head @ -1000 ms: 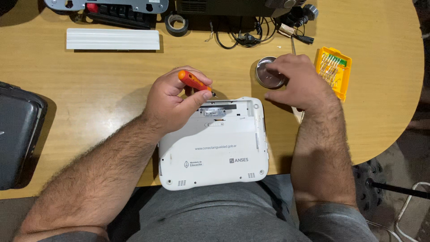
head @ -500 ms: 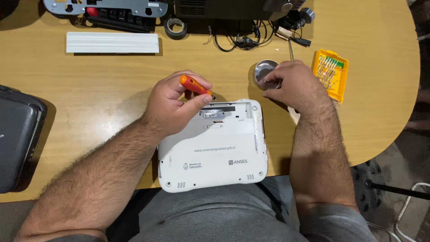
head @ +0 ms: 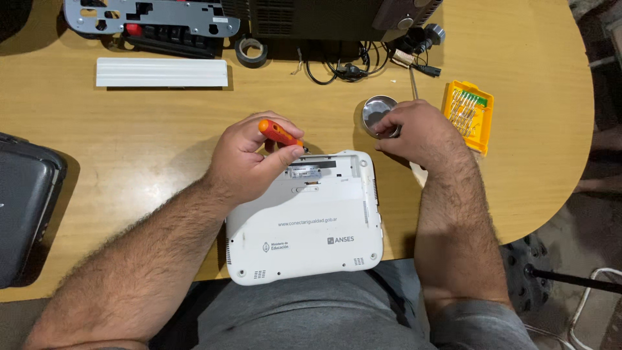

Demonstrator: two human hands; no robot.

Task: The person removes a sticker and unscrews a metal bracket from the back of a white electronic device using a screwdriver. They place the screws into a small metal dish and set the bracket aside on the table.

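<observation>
Orange screwdriver in left hand, above white laptop

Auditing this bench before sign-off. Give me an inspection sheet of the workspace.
Surface: rounded light wooden table, bare patches between items.
Job's things: white plastic laptop lying underside up at the near edge; orange-handled screwdriver; small round metal dish.
Clutter: long white plastic strip, black tape roll, yellow bit case, grey metal bracket, dark case at left.
Grippers: left hand grips the screwdriver; right hand fingertips at the dish.
Cables: black cables tangled at the far edge.
Surroundings: chair base, dark floor.
</observation>
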